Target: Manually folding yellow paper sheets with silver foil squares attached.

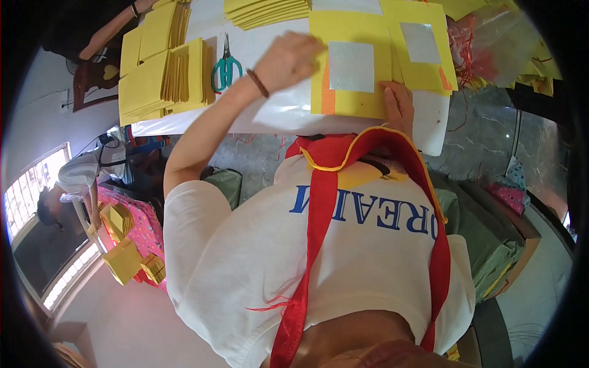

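Note:
A stack of yellow joss paper [381, 55], with a silver square [351, 66] and an orange strip on its top sheet, lies on the white-covered table [276, 113] in front of me. My left hand [289, 59] is at the stack's left edge, its fingers bent and smeared by motion. Against the lower right edge of the paper rests my right hand [399, 101], fingers stretched out and partly on the sheet. Another yellow sheet [423, 73] with a silver square sits just to the right. Scissors [227, 66] with teal handles lie left of my left forearm.
Yellow paper bundles [169, 80] are piled at the table's left, with another stack [267, 12] at the far edge. A clear plastic bag [491, 46] and red strings lie at the right. Another person [76, 172] works at a pink-covered table [138, 224] with yellow stacks. Someone's arm [113, 27] shows far left.

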A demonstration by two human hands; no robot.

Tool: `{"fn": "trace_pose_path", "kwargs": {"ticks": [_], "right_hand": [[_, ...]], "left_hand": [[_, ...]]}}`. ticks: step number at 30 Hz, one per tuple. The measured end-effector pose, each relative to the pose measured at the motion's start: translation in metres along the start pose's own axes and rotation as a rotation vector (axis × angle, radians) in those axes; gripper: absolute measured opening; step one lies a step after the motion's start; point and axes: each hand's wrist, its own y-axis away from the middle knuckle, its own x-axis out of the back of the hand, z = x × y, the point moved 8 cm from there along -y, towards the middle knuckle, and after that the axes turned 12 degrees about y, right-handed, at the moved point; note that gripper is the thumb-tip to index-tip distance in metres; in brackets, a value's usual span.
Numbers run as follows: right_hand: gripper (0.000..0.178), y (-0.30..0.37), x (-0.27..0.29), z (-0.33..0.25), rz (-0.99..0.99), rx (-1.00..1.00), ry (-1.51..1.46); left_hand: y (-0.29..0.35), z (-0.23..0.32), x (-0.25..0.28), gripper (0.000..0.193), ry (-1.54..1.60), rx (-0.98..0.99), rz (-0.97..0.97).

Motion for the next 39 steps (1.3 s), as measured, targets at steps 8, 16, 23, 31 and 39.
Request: {"fn": "trace_pose_path", "kwargs": {"ticks": [8, 16, 23, 31, 39], "right_hand": [[0.021, 0.000, -0.006, 0.009, -0.053, -0.063, -0.119], [0.038, 0.006, -0.018, 0.037, -0.156, -0.335, -0.475], [0.042, 0.007, -0.019, 0.039, -0.182, -0.161, -0.489], [0.047, 0.009, -0.018, 0.031, -0.206, -0.098, -0.437], [0.050, 0.010, -0.025, 0.046, -0.254, -0.222, -0.486]], "left_hand": [[0.043, 0.051, -0.059, 0.037, 0.018, -0.018, -0.163], [0.036, 0.012, -0.052, 0.017, 0.448, 0.306, -0.109], [0.038, -0.003, -0.058, 0.018, 0.681, 0.422, -0.090], [0.041, 0.045, -0.051, 0.016, 0.214, -0.006, -0.060], [0.045, 0.052, -0.058, 0.033, 0.169, -0.160, -0.113]]}}
